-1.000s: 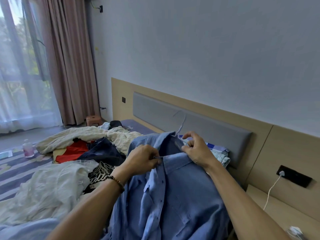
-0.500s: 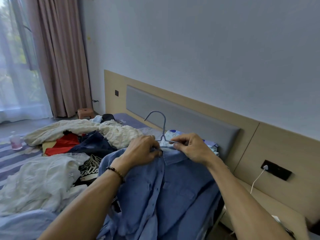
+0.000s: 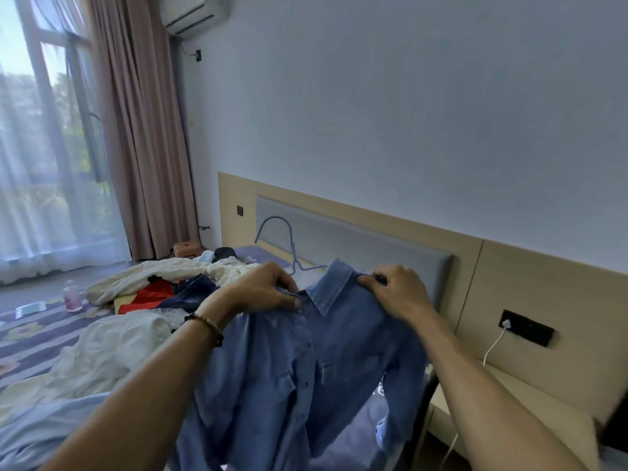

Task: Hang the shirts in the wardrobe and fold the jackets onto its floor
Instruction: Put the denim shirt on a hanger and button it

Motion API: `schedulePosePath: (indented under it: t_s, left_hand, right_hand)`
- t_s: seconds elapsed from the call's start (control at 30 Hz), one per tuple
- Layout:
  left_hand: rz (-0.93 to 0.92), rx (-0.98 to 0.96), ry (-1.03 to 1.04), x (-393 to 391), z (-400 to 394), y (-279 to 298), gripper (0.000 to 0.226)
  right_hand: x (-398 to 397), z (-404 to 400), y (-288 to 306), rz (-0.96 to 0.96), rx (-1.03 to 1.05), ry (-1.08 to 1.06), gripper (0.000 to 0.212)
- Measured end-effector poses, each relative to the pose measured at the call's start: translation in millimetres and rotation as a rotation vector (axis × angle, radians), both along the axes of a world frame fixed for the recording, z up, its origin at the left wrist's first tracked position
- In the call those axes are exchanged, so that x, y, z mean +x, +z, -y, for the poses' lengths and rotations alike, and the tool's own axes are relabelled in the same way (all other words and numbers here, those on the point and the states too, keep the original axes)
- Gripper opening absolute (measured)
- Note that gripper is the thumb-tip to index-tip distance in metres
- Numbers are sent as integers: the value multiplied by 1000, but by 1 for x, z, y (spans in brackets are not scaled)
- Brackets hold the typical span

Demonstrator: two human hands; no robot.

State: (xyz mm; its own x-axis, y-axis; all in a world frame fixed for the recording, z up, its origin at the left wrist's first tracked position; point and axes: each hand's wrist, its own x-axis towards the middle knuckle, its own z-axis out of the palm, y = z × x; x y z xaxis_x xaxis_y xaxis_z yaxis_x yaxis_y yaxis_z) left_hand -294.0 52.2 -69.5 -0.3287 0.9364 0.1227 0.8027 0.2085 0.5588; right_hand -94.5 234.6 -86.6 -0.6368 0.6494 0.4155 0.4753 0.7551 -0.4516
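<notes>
A blue button-up shirt [image 3: 306, 375] hangs in front of me over the bed, draped on a light blue hanger [image 3: 277, 232] whose hook rises above the collar. My left hand [image 3: 261, 290] grips the shirt's left shoulder beside the collar. My right hand [image 3: 394, 294] grips the right shoulder seam just past the collar. The shirt's front is partly buttoned and its sleeves dangle down. The wardrobe is out of view.
Several garments lie piled on the bed [image 3: 20, 338]: cream cloth [image 3: 136, 277], a red piece [image 3: 149, 294], dark denim [image 3: 190, 294], a white item [image 3: 112, 348]. A grey headboard [image 3: 373, 246] stands behind. A bedside table [image 3: 530, 399] with a charger cable [image 3: 492, 345] is at right.
Both hands moved apart from the collar to the shirt's shoulders and lifted it higher. The hanger hook now stands well above the collar. My head tilted up, showing more wall.
</notes>
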Motion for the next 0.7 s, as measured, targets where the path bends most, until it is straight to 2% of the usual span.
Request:
schedulePosePath:
  t_s: [0.23, 0.33, 0.4, 0.5, 0.7]
  left_hand:
    - [186, 165, 13, 29, 43, 30, 6]
    - [148, 144, 55, 16, 56, 17, 5]
    - [122, 127, 111, -2, 60, -6, 6]
    - [184, 105, 187, -41, 66, -60, 7]
    - [304, 9, 292, -153, 65, -187, 7]
  right_hand:
    - [5, 27, 69, 33, 199, 55, 34]
    - [-20, 35, 67, 105, 195, 95, 30]
    - [-44, 39, 46, 157, 178, 103, 33]
    - [-92, 44, -7, 206, 135, 116, 33]
    - [-227, 42, -146, 348, 4, 139, 25]
